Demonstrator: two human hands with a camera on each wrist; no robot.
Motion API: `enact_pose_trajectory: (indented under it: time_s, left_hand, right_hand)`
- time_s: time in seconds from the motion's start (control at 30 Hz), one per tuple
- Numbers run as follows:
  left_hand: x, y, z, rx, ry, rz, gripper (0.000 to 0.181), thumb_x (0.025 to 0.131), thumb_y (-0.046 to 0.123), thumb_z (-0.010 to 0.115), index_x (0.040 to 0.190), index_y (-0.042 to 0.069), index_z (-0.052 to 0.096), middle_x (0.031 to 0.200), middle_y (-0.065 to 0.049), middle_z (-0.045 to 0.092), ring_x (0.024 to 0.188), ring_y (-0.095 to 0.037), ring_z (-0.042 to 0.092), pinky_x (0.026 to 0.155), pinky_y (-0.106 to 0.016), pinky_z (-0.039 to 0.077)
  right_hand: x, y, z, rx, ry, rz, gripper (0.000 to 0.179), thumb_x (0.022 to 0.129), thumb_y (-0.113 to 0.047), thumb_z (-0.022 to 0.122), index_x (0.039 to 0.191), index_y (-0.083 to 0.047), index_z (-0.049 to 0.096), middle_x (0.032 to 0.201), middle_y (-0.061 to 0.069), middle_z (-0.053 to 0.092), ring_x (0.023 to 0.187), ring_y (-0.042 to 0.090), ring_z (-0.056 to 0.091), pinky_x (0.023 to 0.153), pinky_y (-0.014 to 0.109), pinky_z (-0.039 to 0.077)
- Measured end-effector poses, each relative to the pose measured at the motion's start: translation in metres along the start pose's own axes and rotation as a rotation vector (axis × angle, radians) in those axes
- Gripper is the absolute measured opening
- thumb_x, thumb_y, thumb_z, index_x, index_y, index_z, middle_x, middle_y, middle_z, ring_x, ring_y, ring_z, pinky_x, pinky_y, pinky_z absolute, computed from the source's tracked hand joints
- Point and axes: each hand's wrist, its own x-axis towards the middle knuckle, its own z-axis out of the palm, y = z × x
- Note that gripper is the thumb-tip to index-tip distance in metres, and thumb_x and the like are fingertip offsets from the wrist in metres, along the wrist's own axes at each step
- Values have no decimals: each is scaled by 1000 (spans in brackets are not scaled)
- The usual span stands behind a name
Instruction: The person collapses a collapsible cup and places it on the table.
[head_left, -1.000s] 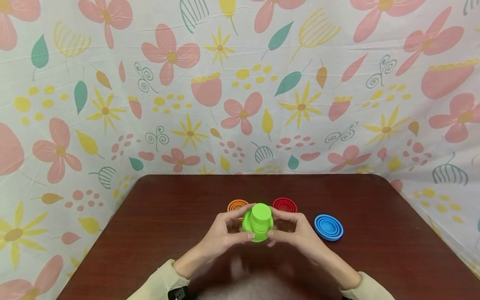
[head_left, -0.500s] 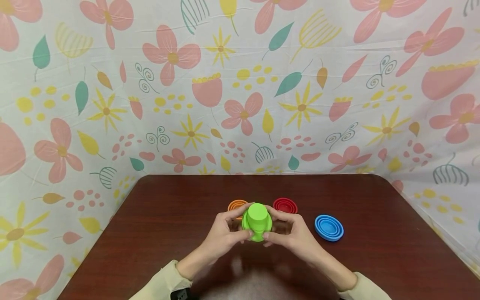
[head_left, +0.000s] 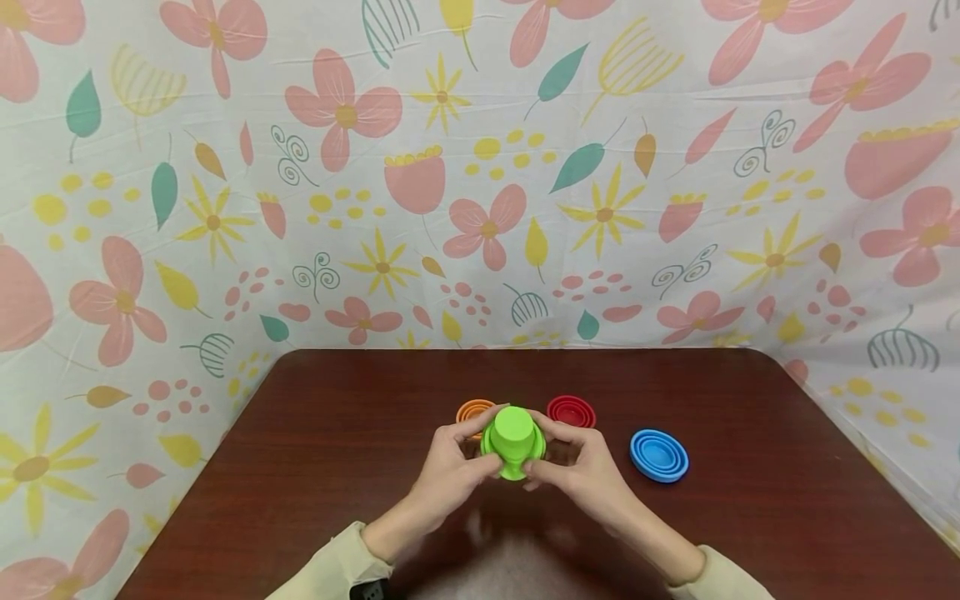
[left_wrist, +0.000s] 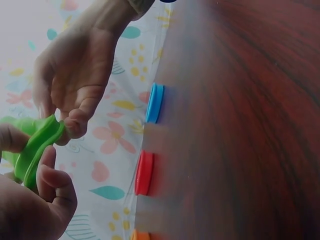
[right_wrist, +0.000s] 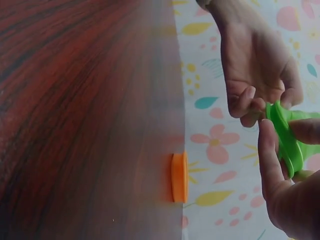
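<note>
A green collapsible cup (head_left: 514, 427) is held off the table in front of me, its small flat base turned toward the head camera and its side stepped in rings. On its left side my left hand (head_left: 448, 471) pinches the rim between thumb and fingers. My right hand (head_left: 588, 471) grips the opposite side the same way, thumb near the lower edge. In the left wrist view the cup's wide green rim (left_wrist: 42, 145) looks bent in a wave. The right wrist view shows the rim (right_wrist: 286, 137) edge-on between the fingers. The cup's inside is hidden.
Flattened collapsible cups lie on the dark wooden table (head_left: 337, 417): orange (head_left: 472, 410), partly behind my left hand, red (head_left: 572, 411) behind my right hand, and blue (head_left: 658, 455) farther right. A flowered cloth (head_left: 480, 167) hangs behind and beside the table.
Both hands and the green cup have shifted slightly left. The thumbs have moved a little on the cup's lower edge. The other cups have stayed put.
</note>
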Motion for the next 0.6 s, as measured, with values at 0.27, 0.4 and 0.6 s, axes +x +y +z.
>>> enact_pose_trajectory:
  time_s: [0.27, 0.4, 0.6]
  left_hand:
    - [0, 1, 7, 75, 20, 34, 65, 82, -14, 62, 142, 12, 68, 131, -4, 71, 92, -17, 61, 73, -24, 53]
    - [2, 1, 0, 43, -63, 58, 68, 83, -12, 63, 146, 14, 66, 128, -2, 70, 89, -16, 57, 68, -22, 49]
    - [7, -1, -18, -46, -251, 73, 63, 92, -6, 73, 151, 9, 58, 130, -9, 69, 86, -15, 63, 70, -24, 56]
  right_hand:
    - [-1, 1, 0, -6, 38, 15, 64, 88, 5, 75, 150, -3, 58, 129, 21, 68, 87, 32, 73, 73, 53, 64]
    - [-2, 1, -6, 23, -8, -15, 65, 90, 5, 76, 151, -3, 56, 132, 22, 67, 90, 32, 74, 73, 52, 64]
    - [-2, -2, -15, 31, -107, -39, 67, 92, 4, 76, 154, -2, 52, 133, 25, 62, 96, 36, 73, 75, 53, 64]
